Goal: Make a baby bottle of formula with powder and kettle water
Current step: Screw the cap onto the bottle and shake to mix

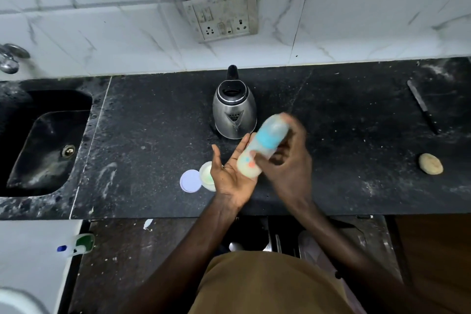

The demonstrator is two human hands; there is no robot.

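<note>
Right hand (288, 160) curled round bottle (267, 135) at mid-body, left hand (229, 176) flat and open against its base, bottle tilted above counter (356, 148) just before kettle (234, 112); judged light, smooth plastic, slippery if wet, best gripped at the waist; tub (206, 173) close on left, open room rightward, counter edge under wrists.

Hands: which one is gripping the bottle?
The right hand: its fingers curl round the bottle. The left hand lies open, palm up, at the bottle's base.
</note>
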